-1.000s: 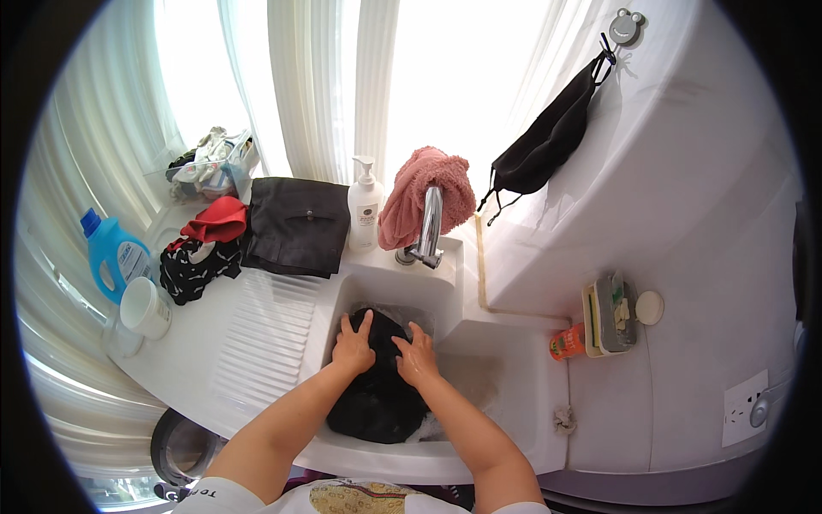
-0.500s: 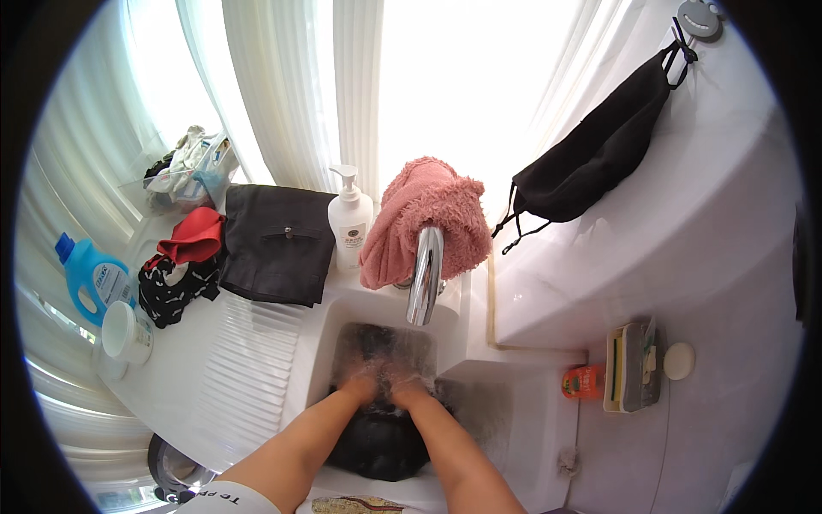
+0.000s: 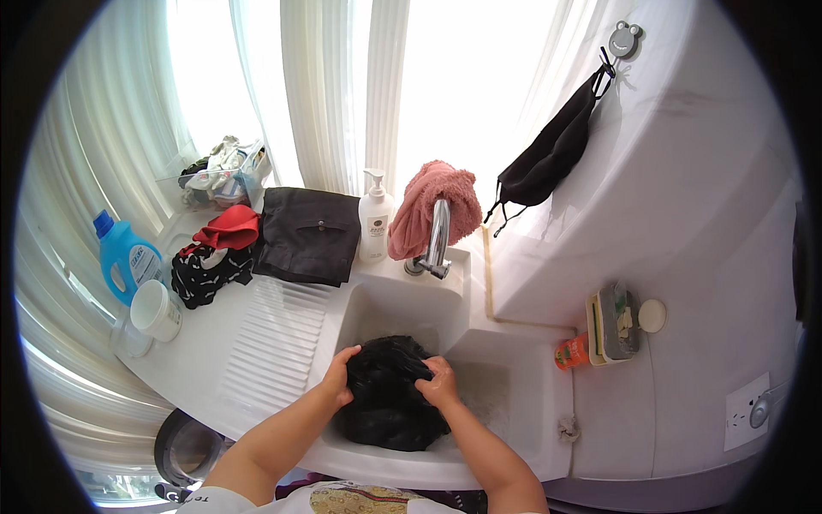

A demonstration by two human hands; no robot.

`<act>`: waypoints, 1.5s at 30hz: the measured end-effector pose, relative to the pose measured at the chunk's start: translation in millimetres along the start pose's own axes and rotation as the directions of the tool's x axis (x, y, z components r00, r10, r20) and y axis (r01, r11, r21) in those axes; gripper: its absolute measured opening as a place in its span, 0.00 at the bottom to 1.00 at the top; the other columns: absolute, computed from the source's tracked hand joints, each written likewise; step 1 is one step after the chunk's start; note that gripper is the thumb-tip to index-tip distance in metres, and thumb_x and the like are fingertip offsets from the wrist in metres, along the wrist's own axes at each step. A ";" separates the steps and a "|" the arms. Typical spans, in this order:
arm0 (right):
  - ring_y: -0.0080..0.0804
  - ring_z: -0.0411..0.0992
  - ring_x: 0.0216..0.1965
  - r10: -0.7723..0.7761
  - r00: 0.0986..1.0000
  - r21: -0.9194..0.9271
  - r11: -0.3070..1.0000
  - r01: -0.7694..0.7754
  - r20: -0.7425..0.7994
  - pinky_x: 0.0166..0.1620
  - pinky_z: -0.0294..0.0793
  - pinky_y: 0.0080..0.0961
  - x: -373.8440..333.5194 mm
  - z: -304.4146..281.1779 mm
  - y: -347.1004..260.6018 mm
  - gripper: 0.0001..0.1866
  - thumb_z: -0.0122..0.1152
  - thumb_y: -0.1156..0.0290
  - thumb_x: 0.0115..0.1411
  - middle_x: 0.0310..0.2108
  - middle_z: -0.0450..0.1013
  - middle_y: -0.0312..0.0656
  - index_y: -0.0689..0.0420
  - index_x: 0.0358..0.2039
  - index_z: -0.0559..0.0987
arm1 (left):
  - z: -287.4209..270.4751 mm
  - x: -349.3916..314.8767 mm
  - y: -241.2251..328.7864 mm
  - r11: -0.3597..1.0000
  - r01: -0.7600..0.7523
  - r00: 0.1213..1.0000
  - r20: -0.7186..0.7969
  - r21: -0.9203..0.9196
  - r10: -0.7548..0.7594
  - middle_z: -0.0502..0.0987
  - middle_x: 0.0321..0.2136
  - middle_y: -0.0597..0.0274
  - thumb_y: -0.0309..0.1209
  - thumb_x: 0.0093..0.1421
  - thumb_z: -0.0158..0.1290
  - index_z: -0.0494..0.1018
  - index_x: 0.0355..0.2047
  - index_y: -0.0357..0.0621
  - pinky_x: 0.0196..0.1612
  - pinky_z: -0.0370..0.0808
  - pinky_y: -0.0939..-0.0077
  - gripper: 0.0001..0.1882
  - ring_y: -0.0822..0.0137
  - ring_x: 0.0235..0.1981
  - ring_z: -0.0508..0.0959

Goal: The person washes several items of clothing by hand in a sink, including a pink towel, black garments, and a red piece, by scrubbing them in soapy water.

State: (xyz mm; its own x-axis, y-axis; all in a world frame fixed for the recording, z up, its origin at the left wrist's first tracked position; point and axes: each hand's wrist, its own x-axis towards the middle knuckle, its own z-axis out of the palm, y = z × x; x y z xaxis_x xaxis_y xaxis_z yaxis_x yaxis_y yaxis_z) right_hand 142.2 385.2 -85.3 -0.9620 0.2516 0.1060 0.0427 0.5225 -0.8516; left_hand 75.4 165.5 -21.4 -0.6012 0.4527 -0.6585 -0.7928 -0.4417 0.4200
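Observation:
A wet, bunched black cloth point(image 3: 390, 407) lies in the white sink point(image 3: 364, 317), its exact kind not clear. My left hand point(image 3: 341, 377) is closed on its left edge, thumb and fingers curled around the fabric. On the other side my right hand point(image 3: 438, 383) pinches a fold near the cloth's upper right. Some water shows beside the cloth. Above the basin stands a chrome faucet point(image 3: 439, 231), with a fluffy pink towel point(image 3: 411, 218) draped over it.
Left of the sink is a ribbed washboard slope point(image 3: 278, 338). Behind it sit folded dark trousers point(image 3: 308, 240), a white pump bottle point(image 3: 375, 223), red and patterned cloths point(image 3: 214, 265) and a blue detergent jug point(image 3: 124, 257). A soap rack point(image 3: 612, 324) hangs at right.
Both hands have come up out of the water and moved apart, lifting the black cloth's edges. The stream from the faucet no longer shows. The view has shifted slightly.

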 end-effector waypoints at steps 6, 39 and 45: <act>0.52 0.58 0.62 -0.393 0.914 0.088 0.912 0.401 -0.096 0.61 0.57 0.44 -20.8 -17.2 -114.8 0.32 0.70 0.65 0.39 0.54 0.68 0.50 0.55 0.49 0.74 | 19.4 -21.3 -13.5 0.989 0.110 0.925 0.355 0.096 -0.138 0.67 0.59 0.58 0.75 0.51 0.37 0.64 0.61 0.53 0.61 0.63 0.55 0.48 0.58 0.59 0.68; 0.54 0.31 0.71 0.251 0.826 -0.725 0.643 0.248 0.504 0.67 0.33 0.56 -9.3 27.5 -0.3 0.47 0.47 0.31 0.55 0.71 0.33 0.51 0.39 0.69 0.48 | -8.3 71.7 -49.0 -0.670 0.062 0.970 0.114 0.740 0.216 0.31 0.70 0.50 0.55 0.61 0.45 0.42 0.69 0.70 0.65 0.38 0.38 0.39 0.40 0.69 0.35; 0.52 0.30 0.70 0.356 0.799 -0.730 0.667 0.146 0.485 0.66 0.31 0.57 12.9 45.8 16.4 0.40 0.46 0.39 0.59 0.70 0.34 0.52 0.45 0.67 0.55 | 14.9 92.0 -29.1 -0.662 0.052 0.989 0.056 0.748 0.140 0.32 0.70 0.52 0.51 0.59 0.48 0.49 0.68 0.70 0.65 0.39 0.37 0.37 0.39 0.69 0.38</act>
State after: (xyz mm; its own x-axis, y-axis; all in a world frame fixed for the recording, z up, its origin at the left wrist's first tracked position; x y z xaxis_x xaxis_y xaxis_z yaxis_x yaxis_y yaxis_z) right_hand 118.1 359.7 -121.4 -0.8839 -0.0079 -0.4676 0.0854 0.9803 -0.1779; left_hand 41.6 231.6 -84.9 -0.7110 0.4288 -0.5574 0.4182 0.8950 0.1551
